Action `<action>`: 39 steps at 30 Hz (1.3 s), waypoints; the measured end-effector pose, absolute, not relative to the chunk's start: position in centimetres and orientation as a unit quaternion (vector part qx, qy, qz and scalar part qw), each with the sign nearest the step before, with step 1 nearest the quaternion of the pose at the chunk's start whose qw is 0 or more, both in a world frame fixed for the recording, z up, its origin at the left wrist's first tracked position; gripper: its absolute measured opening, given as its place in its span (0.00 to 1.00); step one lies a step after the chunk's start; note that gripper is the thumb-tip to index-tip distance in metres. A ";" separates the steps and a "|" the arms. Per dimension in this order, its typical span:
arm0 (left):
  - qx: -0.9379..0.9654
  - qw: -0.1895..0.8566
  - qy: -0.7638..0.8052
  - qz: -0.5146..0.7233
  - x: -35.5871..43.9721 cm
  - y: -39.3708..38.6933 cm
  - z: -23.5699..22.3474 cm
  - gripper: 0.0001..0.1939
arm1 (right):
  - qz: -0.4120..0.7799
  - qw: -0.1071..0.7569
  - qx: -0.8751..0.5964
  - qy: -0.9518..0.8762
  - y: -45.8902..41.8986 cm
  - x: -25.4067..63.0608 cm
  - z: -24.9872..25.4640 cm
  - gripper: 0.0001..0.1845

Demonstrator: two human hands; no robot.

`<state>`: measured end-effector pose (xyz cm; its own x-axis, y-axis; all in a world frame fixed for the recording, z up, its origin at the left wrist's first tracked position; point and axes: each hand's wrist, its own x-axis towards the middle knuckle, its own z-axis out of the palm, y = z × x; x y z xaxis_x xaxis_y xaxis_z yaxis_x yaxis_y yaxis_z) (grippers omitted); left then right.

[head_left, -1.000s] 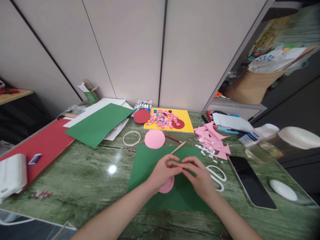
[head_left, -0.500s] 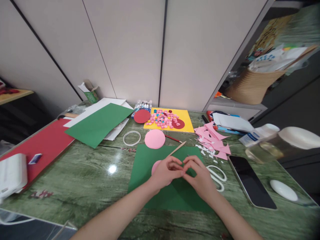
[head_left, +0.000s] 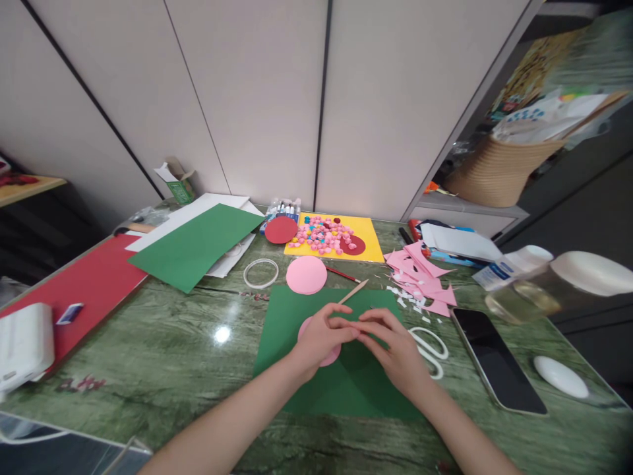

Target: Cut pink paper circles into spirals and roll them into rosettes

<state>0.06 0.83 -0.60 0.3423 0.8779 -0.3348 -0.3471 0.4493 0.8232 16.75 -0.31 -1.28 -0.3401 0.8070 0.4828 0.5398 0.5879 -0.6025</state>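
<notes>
Over the green sheet of paper, my left hand and my right hand meet, their fingertips pressed together. Whatever sits between the fingers, if anything, is too small or hidden to make out. Behind my left hand a pink paper circle shows in part; whether the hand touches it I cannot tell. A pointed wooden stick lies just beyond my fingers. To the right of my right hand rest white-handled scissors. Another pink paper circle lies at the green sheet's far edge.
A yellow sheet at the back bears several pink paper balls. Pink scraps, a phone and a plastic jar are on the right. A tape ring and a red sheet lie left.
My fingers have shifted against each other: the fingertips of both hands now lie flatter and closer together. More of the pink circle shows below my left hand.
</notes>
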 end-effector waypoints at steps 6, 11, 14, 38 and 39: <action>0.338 0.745 0.399 0.414 0.2 0.6 -0.4 0.23 | 0.158 0.402 -0.430 -0.793 -0.4 16.7 -1.5 0.09; 0.353 0.736 0.428 0.388 0.2 0.5 0.2 0.25 | 0.142 0.416 -0.450 -0.777 -0.3 16.8 -1.4 0.07; 0.368 0.730 0.434 0.378 0.2 0.5 0.2 0.25 | 0.146 0.409 -0.456 -0.777 -0.3 16.9 -1.4 0.05; 0.351 0.739 0.415 0.399 0.1 0.8 -0.8 0.23 | 0.180 0.377 -0.425 -0.803 -0.3 16.7 -0.7 0.09; 0.351 0.738 0.416 0.399 0.1 0.8 -0.8 0.23 | 0.184 0.375 -0.418 -0.807 -0.3 16.7 -0.6 0.10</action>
<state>0.07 0.82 -0.76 0.3349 0.8811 -0.3341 -0.2976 0.4353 0.8497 16.65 -0.30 -0.65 -0.3693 0.8125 0.4509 0.5371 0.5826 -0.6099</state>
